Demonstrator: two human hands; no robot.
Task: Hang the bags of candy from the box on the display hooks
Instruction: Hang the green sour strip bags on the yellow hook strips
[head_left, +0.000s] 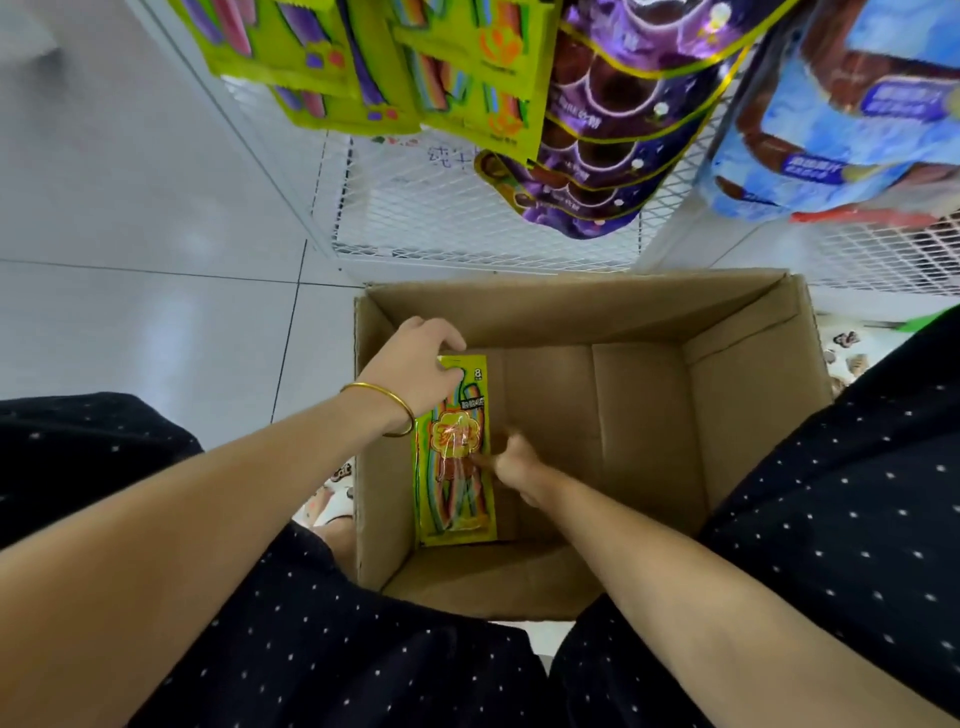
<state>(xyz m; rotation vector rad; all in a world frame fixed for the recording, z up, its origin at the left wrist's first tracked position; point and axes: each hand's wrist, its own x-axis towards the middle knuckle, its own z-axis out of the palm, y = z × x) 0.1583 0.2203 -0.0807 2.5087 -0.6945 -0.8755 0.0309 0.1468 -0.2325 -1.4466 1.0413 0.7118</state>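
An open cardboard box (743, 415) stands on the floor below me. One yellow-green candy bag (457, 499) with rainbow strips lies along its left inner wall. My left hand (415, 364), with a gold bangle on the wrist, curls over the bag's top end. My right hand (511, 460) is deep in the box, its fingers touching the bag's right edge near the middle; it looks blurred. Whether either hand has a firm hold on the bag is unclear.
Above the box, a white mesh display rack (467, 218) carries hanging yellow-green bags (363, 62), purple bags (613, 156) and blue bags (857, 119). White floor tiles (130, 260) spread to the left. My dark dotted clothing flanks the box.
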